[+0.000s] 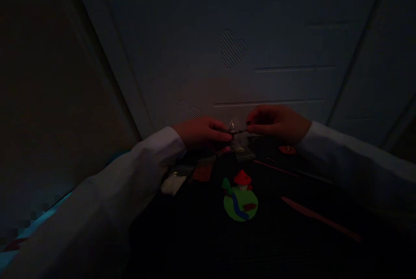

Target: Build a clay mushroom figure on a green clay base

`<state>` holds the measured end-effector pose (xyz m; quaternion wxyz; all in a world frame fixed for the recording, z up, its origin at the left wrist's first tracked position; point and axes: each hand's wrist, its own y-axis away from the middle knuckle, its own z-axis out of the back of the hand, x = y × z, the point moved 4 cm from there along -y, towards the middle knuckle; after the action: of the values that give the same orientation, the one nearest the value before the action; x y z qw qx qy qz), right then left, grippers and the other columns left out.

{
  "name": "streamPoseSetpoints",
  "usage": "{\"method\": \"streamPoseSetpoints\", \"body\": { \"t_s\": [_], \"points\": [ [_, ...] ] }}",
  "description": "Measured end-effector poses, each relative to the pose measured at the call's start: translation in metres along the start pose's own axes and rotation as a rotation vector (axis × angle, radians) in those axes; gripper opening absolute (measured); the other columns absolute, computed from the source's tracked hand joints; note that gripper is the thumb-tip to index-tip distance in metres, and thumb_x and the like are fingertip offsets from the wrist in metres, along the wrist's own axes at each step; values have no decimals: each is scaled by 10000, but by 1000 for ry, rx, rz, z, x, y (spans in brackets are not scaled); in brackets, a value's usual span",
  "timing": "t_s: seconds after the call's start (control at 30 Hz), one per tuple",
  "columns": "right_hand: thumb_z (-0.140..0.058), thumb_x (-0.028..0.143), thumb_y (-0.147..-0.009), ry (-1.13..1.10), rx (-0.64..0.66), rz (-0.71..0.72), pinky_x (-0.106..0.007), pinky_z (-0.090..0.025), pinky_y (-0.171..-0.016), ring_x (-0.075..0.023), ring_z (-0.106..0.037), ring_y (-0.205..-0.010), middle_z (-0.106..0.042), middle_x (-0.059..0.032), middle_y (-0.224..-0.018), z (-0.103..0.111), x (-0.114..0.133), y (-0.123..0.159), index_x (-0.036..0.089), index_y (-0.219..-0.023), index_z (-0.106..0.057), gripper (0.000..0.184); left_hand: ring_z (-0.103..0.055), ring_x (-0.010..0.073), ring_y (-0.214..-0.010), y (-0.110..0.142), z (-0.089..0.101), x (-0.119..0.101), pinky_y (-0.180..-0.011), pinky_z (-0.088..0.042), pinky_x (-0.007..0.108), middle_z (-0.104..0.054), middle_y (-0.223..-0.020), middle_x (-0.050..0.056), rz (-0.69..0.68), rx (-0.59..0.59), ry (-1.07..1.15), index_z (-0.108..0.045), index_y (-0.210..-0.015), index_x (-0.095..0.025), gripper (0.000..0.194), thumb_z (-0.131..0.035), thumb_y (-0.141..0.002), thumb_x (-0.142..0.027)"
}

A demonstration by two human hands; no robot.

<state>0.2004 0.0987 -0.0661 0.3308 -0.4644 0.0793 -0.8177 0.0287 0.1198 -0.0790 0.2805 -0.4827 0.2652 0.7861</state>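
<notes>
In dim light, my left hand [208,134] is closed, its thumb and fingers pinching one end of a thin dark strip [239,131]. At the other end, my right hand [276,122] is closed too, with thumb and fingertips on the strip; whether it is clay or a bag's edge I cannot tell. Just behind and below it are crumpled clear plastic bags [242,145]. Nearer to me lies a small clay model [240,207]: a light green disc with a blue winding band, a red-roofed house [242,178], a green tree [226,185] and a dark red piece.
A bag of white clay [173,183] and a reddish bag [202,170] lie below my left hand. To the right are a pink modelling knife [320,218], a thin pink stick [276,168] and an orange piece [287,150]. A pale panel with hearts [233,49] stands behind.
</notes>
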Motion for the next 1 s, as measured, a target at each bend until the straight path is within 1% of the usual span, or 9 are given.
{"method": "streamPoseSetpoints", "body": {
  "t_s": [0.13,0.27,0.37,0.5,0.63,0.77,0.87,1.0],
  "points": [
    [-601,282,-673,50,42,5,-204,-454,-637,-77,-547,-672,-571,-1,-737,-5,5,2,153,-823,-528,211,-605,88,-629,0,-3,-2,-622,-442,211,-672,-775,20,-11,13,-6,-625,-819,-154,163,-602,-700,-264],
    [-586,261,-681,137,46,17,-208,-434,-641,-77,-533,-670,-576,-6,-744,-6,11,3,142,-822,-554,187,-600,83,-628,-1,-2,-1,-632,-438,210,-667,-755,10,-10,18,-4,-620,-823,-152,163,-600,-705,-263],
    [-586,265,-681,191,44,23,-213,-404,-628,-79,-516,-653,-573,-2,-712,-6,12,4,137,-789,-583,167,-599,85,-619,-2,-2,0,-630,-439,214,-656,-721,-3,2,25,-5,-619,-832,-147,182,-615,-696,-268],
    [-570,280,-695,165,51,9,-209,-406,-611,-79,-518,-644,-568,3,-700,-6,10,4,145,-767,-575,153,-601,92,-647,-4,1,3,-653,-456,230,-639,-747,-6,20,34,-13,-602,-859,-142,184,-607,-718,-259],
    [-569,299,-702,79,1,-9,-206,-432,-632,-79,-536,-655,-566,4,-704,5,6,2,158,-763,-540,157,-586,117,-725,-8,15,16,-669,-489,289,-608,-855,33,55,26,-52,-556,-943,-117,215,-537,-794,-270],
    [-536,320,-750,32,-55,-23,-216,-444,-681,-83,-552,-697,-580,-3,-735,17,0,-1,181,-855,-552,174,-568,144,-821,-11,36,35,-705,-496,329,-565,-979,61,102,-17,-94,-518,-1029,-120,260,-486,-828,-282],
    [-493,329,-792,30,-13,-71,-220,-450,-672,-88,-560,-719,-594,-19,-781,15,-7,-3,183,-920,-560,206,-563,156,-857,-12,44,41,-727,-492,346,-553,-1021,70,111,-33,-101,-502,-1064,-128,285,-483,-829,-289],
    [-491,325,-820,96,87,-125,-241,-455,-709,-83,-546,-737,-578,-32,-804,6,-13,-3,125,-911,-553,228,-564,154,-850,-11,39,38,-725,-492,344,-557,-1008,67,92,-12,-103,-508,-1053,-126,277,-485,-828,-287]
  ]
}}
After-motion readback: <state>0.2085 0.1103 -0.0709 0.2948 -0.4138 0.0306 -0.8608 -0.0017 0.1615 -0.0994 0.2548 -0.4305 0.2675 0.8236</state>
